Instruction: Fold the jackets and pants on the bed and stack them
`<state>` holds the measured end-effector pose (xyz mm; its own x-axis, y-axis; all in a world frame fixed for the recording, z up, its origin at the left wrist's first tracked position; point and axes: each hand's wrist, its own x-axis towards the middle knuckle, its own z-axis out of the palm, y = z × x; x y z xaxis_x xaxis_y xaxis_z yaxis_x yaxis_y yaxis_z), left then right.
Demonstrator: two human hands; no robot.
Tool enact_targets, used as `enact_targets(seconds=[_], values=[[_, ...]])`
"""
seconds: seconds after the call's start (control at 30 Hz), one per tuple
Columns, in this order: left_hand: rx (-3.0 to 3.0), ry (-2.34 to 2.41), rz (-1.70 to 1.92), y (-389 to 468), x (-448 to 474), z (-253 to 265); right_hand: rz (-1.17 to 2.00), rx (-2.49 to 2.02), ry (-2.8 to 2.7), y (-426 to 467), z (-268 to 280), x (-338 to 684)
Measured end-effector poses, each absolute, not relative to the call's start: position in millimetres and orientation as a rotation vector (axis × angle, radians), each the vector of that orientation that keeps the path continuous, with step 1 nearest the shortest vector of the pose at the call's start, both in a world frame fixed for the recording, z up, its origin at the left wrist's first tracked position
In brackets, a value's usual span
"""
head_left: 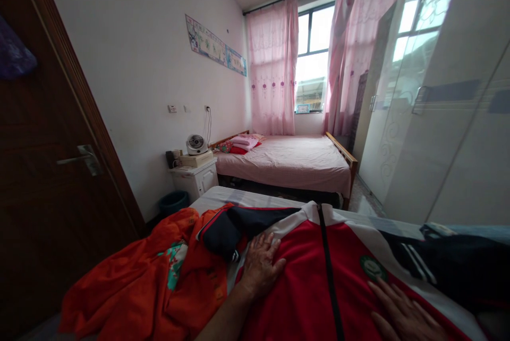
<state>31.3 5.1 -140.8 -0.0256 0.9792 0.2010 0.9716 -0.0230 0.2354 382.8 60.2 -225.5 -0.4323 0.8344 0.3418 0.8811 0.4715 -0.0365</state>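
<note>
A red, white and navy zip-up jacket (303, 272) lies spread front side up before me, its black zipper running down the middle and its sleeves out to both sides. My left hand (261, 264) rests on the jacket's left part, fingers extended and a little apart. On the other side, my right hand (402, 312) lies on the red front just below a round green badge (372, 266), fingers spread; the bottom edge of the view cuts it off. Bright orange clothing (131, 288) with a green and white print lies crumpled left of the jacket, partly under its navy sleeve.
Beneath the clothes is a pale-covered surface (247, 198). Beyond it stands a bed (295, 163) with pink bedding. A white cabinet (201, 177) holds a small fan (196, 144). A wooden door (51, 197) is at left, a white wardrobe (430, 134) at right.
</note>
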Motion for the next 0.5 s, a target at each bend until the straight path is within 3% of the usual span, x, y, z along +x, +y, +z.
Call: enact_targets(seconds=[0.27, 0.5], values=[[2.230, 2.206, 0.528, 0, 34, -128, -0.138, -1.497, -2.387, 39, -193, 367], [2.213, 2.488, 0.646, -10, 24, -69, -0.148, -1.491, -2.382, 33, -186, 365]])
